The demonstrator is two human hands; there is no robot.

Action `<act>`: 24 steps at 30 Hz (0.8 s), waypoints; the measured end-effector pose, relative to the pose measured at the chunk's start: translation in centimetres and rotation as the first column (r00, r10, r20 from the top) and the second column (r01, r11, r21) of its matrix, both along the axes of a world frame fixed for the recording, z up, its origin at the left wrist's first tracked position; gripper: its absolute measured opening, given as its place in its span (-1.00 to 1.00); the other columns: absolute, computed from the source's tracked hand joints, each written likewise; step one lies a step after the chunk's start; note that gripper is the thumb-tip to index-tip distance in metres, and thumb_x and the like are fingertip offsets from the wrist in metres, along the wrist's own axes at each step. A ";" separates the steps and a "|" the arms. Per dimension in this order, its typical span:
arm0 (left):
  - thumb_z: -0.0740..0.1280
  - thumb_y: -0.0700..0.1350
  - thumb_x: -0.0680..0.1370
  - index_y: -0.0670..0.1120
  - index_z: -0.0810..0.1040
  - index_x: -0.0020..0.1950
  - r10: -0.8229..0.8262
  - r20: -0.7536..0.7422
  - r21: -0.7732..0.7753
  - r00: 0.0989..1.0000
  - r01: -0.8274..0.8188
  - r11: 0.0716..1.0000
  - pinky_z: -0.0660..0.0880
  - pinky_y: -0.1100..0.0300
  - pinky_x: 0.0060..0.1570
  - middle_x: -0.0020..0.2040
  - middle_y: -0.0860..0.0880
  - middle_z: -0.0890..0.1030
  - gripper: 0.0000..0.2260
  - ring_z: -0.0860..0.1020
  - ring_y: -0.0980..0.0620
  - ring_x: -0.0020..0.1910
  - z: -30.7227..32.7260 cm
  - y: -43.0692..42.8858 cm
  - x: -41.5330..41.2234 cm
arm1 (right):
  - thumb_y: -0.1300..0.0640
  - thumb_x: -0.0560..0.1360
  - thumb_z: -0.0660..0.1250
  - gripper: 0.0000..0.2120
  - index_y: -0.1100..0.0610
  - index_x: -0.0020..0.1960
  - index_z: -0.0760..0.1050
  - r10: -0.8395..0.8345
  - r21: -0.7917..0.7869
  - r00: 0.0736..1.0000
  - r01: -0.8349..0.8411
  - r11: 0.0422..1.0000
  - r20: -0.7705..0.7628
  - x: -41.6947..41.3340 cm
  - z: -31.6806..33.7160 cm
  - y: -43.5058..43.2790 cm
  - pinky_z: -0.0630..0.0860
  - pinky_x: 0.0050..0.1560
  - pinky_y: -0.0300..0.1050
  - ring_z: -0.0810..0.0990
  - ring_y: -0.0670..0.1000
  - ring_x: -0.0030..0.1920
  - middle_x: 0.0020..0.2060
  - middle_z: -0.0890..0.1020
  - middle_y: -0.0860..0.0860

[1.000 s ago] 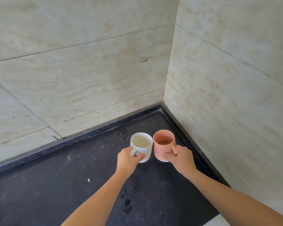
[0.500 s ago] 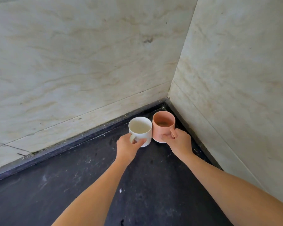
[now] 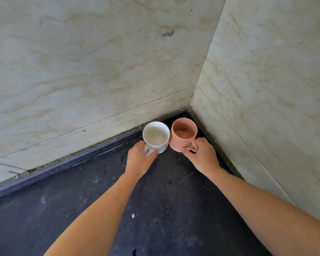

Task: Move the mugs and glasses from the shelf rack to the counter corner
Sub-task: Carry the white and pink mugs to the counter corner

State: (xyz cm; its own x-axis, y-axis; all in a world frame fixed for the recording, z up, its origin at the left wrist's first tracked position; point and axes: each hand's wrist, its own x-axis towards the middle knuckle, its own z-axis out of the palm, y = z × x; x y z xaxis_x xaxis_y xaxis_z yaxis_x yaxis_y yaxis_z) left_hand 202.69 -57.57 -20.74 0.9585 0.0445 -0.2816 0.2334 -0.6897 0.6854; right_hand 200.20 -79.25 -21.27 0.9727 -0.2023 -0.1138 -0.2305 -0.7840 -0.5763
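Your left hand (image 3: 139,159) grips the handle of the round white mug (image 3: 156,136) and your right hand (image 3: 201,156) the pink mug (image 3: 183,134), both touching, upright in the corner of the dark speckled desk (image 3: 155,209).

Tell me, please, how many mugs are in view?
2: a white mug in the left hand, a pink mug in the right hand, side by side in the counter corner.

Pale veined marble wall tiles (image 3: 81,71) meet above a dark raised edge strip (image 3: 63,163).
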 end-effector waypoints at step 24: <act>0.22 0.02 0.57 -0.10 0.48 0.21 0.205 0.152 0.600 0.967 -0.255 0.758 0.36 0.07 0.08 0.09 -0.05 0.50 -0.71 0.47 -0.10 0.07 13.0 9.9 -39.0 | -0.07 0.51 0.29 -0.49 0.13 0.38 0.37 0.906 -0.417 0.412 -0.810 0.412 0.095 -20.5 13.2 11.5 0.38 0.26 0.03 0.38 0.10 0.36 0.35 0.43 0.08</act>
